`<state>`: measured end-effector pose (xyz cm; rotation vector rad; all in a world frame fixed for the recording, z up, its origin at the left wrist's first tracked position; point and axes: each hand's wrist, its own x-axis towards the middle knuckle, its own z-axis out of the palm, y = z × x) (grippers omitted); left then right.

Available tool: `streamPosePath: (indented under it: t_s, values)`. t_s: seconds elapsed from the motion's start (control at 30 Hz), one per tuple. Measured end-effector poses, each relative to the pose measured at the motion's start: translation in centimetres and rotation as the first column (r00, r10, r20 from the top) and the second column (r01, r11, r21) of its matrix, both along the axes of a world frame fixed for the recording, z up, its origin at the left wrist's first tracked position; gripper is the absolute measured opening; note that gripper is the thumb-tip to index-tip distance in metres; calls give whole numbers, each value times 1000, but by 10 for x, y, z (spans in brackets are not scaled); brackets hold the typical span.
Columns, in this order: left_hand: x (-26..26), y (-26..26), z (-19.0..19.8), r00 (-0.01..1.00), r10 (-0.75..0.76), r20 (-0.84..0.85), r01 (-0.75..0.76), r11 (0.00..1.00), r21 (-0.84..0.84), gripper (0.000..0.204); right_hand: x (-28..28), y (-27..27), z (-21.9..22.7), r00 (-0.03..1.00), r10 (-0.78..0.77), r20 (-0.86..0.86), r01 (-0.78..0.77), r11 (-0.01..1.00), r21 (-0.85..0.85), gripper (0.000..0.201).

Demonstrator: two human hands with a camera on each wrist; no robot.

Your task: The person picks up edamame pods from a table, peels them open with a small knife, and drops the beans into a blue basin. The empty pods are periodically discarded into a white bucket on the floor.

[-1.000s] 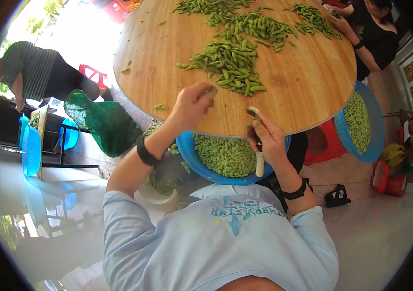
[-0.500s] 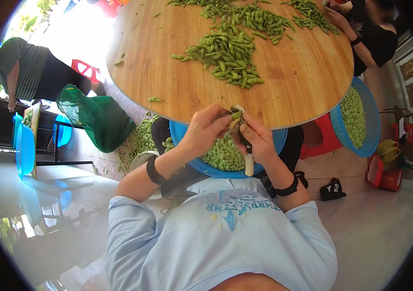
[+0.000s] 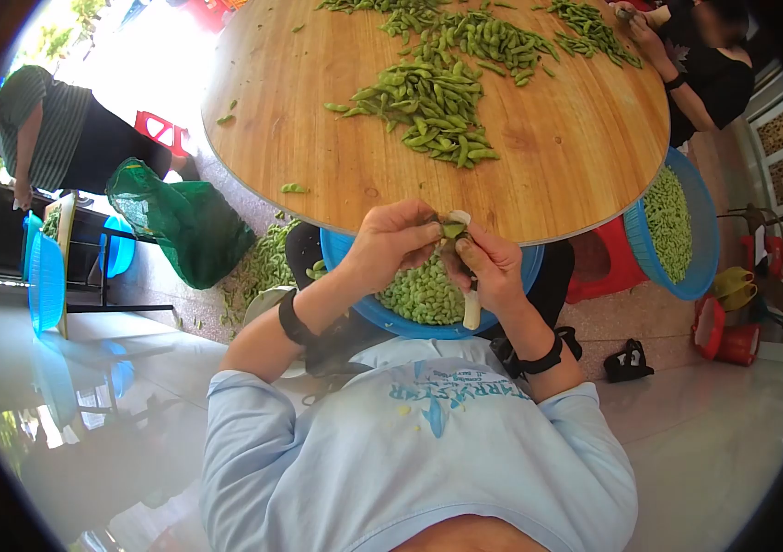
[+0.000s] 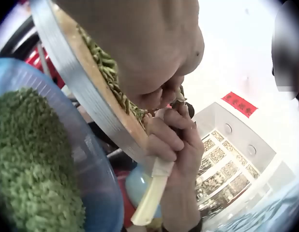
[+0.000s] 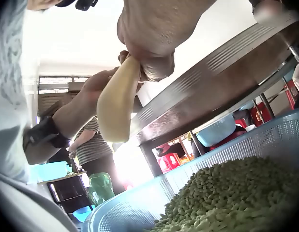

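My left hand [image 3: 396,244] pinches a green bean pod [image 3: 452,230] by one end, at the table's near edge. Against its fingertips, my right hand [image 3: 496,269] meets the pod while gripping a tool with a cream handle [image 3: 472,313]. That handle [image 4: 152,198] sticks out below the curled fingers in the left wrist view; the tool's working end is hidden. Below both hands stands a blue basket [image 5: 135,195] holding shelled green beans [image 5: 227,193]. Piles of unshelled pods [image 3: 437,106] lie on the round wooden table [image 3: 299,138].
A second blue basket of beans [image 3: 670,225] stands at the right by a red stool [image 3: 605,262]. Pods lie on the floor at left, near a green mesh bag [image 3: 194,230]. One person [image 3: 709,78] sits across at the right; another [image 3: 69,120] bends at the far left.
My left hand has come from the table over to my right hand, bringing a pod. The two hands now meet over the basket; the cream-handled tool stays in the right.
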<state>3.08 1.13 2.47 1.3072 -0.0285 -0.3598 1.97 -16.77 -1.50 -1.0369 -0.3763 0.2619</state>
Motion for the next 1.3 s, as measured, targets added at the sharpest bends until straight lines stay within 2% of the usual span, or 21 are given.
streamPosePath:
  t_s: [0.07, 0.13, 0.2, 0.27, 0.3, 0.37, 0.43, 0.47, 0.53, 0.67, 0.73, 0.8, 0.87, 0.9, 0.97, 1.03, 1.1, 1.17, 1.2, 1.27, 1.3]
  values:
    - [3, 3, 3, 952, -146, -270, 70, 960, -272, 7, 4, -6, 0, 999, 45, -9, -45, 999, -4, 33]
    - [1, 1, -3, 948, -157, -277, 85, 963, -256, 8, 11, -11, 0, 872, -28, 488, 208, 925, -319, 36]
    - [0, -2, -6, 943, -171, -286, 102, 965, -240, 9, 8, -15, -5, 905, -36, 424, 196, 920, -340, 38]
    - [-1, -7, -5, 988, -120, -97, 123, 992, 29, 10, 0, -16, -11, 934, -46, 354, 182, 915, -361, 40]
    - [-2, -9, -6, 988, -119, -97, 122, 992, 27, 10, -4, -16, -12, 963, -70, 262, 176, 895, -409, 42]
    - [0, -14, -6, 997, -73, 22, 66, 970, 233, 11, -4, -13, -11, 980, -96, 174, 166, 875, -455, 45]
    - [3, -17, -16, 992, -55, 118, 19, 960, 281, 11, -3, -11, -10, 849, -195, 491, 418, 817, -398, 44]
    - [3, -16, -20, 976, -45, 214, -28, 945, 326, 11, -4, -10, -9, 850, -193, 490, 415, 818, -398, 44]
    - [-1, -13, -18, 981, -70, 183, 0, 934, 358, 11, -4, -11, -8, 925, -205, 320, 335, 839, -429, 37]
    - [-16, 7, 11, 988, -129, 79, 72, 862, 502, 12, -2, -16, -6, 870, -122, 477, 364, 811, -457, 31]
    - [-27, 38, 29, 939, -213, 269, -42, 706, 707, 11, 0, -24, -8, 859, 110, 500, 237, 780, -578, 30]
    - [-36, 75, 31, 821, -351, 450, -276, 446, 851, 14, -3, -26, -2, 834, 146, 532, 248, 763, -597, 28]
    - [-44, 104, 40, 892, -424, 156, -241, -155, 958, 15, -6, -26, 0, 798, 158, 582, 294, 740, -605, 26]
    - [-44, 112, 41, 892, -423, 160, -247, -159, 956, 15, -6, -26, 1, 793, 158, 588, 297, 743, -599, 26]
    - [-38, 121, 46, 914, -399, 71, -302, -553, 777, 20, -2, -28, 4, 771, 144, 620, 328, 745, -581, 25]
    - [-18, 115, 50, 922, -375, 100, -291, -495, 819, 15, 3, -30, 10, 784, 110, 611, 339, 749, -569, 25]
    - [12, 111, 39, 833, -342, 434, -455, 21, 890, 13, 6, -31, 11, 802, 82, 592, 341, 750, -567, 25]
    - [51, 105, 24, 689, -377, 618, -610, 158, 776, 17, 17, -29, 6, 866, -32, 499, 344, 762, -548, 24]
    - [78, 109, 15, 693, -368, 620, -617, 141, 774, 20, 21, -26, 4, 857, -27, 514, 351, 762, -544, 24]
    - [126, 119, -3, 696, -349, 627, -628, 127, 768, 22, 23, -23, 2, 946, -117, 301, 262, 822, -506, 23]
    - [145, 124, -10, 660, -405, 633, -660, 91, 746, 22, 24, -24, 3, 945, -109, 309, 261, 819, -510, 23]
